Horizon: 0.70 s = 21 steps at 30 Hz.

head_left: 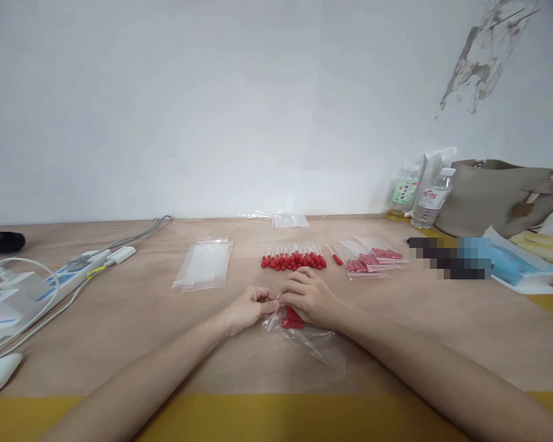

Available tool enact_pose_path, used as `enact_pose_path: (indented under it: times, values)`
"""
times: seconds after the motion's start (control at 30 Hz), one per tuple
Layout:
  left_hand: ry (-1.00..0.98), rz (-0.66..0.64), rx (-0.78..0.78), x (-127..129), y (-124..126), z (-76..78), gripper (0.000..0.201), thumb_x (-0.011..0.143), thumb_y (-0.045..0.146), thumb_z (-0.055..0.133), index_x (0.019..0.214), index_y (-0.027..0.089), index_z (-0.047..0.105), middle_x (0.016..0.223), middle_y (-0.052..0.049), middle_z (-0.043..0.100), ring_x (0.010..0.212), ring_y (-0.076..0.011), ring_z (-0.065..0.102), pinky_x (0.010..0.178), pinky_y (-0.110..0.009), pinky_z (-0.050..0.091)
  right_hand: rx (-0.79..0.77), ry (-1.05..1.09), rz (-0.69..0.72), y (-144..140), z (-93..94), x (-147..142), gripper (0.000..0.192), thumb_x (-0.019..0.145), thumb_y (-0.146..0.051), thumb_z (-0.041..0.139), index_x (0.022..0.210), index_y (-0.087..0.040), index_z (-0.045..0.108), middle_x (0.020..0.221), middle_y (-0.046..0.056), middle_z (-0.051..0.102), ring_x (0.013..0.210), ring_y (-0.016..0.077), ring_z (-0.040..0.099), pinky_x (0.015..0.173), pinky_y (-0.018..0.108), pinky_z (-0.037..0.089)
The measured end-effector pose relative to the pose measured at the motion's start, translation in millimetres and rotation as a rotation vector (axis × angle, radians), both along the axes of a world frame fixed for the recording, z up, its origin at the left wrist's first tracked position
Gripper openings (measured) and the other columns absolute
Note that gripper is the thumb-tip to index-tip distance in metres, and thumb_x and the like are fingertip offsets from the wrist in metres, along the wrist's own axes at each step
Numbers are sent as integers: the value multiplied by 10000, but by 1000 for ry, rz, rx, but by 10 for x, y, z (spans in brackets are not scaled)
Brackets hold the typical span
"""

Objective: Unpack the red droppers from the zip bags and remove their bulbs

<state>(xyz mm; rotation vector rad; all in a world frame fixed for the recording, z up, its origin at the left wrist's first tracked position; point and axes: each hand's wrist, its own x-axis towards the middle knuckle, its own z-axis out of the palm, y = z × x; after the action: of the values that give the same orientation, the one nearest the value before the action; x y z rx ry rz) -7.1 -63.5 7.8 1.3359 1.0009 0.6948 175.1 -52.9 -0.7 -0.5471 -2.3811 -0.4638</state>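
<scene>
Close in front of me, a clear zip bag with red-capped pieces in it is between my hands. My left hand pinches the bag's edge between thumb and fingers. Bent over the bag's other side, my right hand grips it near the red pieces and partly hides them. Just beyond my fingers lies a row of thin pale sticks with red ends. One loose red-ended stick rests to its right, beside several filled bags. A stack of flat, clear zip bags is at the left.
A power strip with cables and plugs runs along the left, with a white mouse-like object nearer. Two bottles and a grey handbag stand at the back right. A blue packet lies before them. Another small bag lies by the wall.
</scene>
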Motion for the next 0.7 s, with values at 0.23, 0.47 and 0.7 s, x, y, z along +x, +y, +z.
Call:
enact_pose_path:
  times: [0.23, 0.47, 0.7]
  values:
    - [170, 10, 299, 30, 42, -59, 274, 679, 371, 618, 714, 99, 621, 652, -22, 608, 584, -112, 504, 549, -215, 371, -144, 22, 75, -45, 73, 0, 184, 849, -154, 380, 825, -170, 562, 862, 53, 592, 858, 150, 468, 804, 335, 344]
    - [152, 89, 507, -17, 96, -179, 106, 706, 218, 557, 770, 134, 547, 654, 22, 538, 547, -73, 468, 493, -166, 357, -536, 138, 142, -99, 314, 121, 112, 834, -161, 444, 818, -181, 554, 1057, 69, 508, 998, 147, 453, 849, 311, 383]
    - [437, 86, 717, -51, 105, -225, 253, 757, 132, 427, 856, 154, 658, 719, -15, 530, 619, -113, 500, 578, -223, 390, -706, 155, -146, -159, 258, 309, 185, 737, -317, 592, 839, -169, 551, 786, 26, 550, 722, 138, 508, 650, 267, 413]
